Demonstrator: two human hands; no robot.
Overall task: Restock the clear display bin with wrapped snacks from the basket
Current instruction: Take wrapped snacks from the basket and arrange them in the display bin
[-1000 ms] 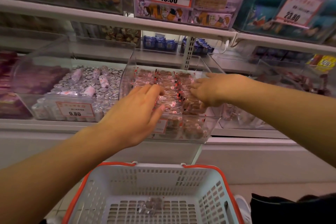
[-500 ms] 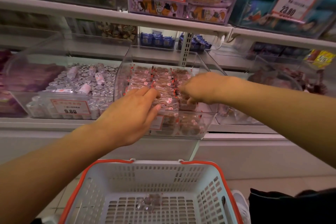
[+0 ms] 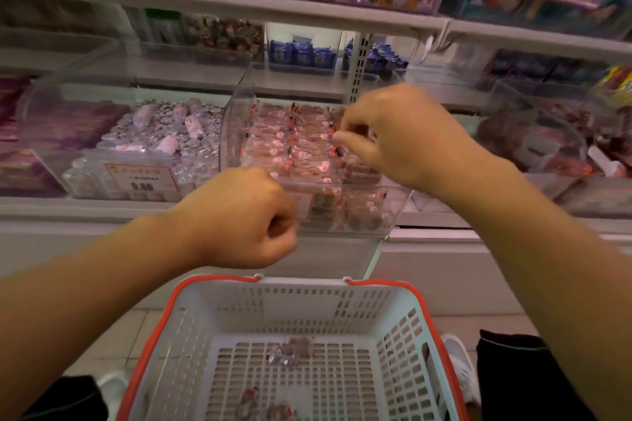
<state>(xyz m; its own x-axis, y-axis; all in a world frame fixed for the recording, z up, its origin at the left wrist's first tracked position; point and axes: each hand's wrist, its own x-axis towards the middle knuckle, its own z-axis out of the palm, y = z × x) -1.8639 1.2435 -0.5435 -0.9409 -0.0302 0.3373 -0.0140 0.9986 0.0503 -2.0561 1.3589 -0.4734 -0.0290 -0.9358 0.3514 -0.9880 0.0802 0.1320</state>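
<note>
Hands over clear display bin, basket below.
Our right hand pinches, prob. a wrapped snack; left hand fisted, holding nothing we can see.

One head-worn camera, looking forward and down at a shop shelf.

It sits close above both forearms, facing the clear bin at arm's reach, with the basket low in the foreground directly below; the wide lens bends the shelf edges.
</note>
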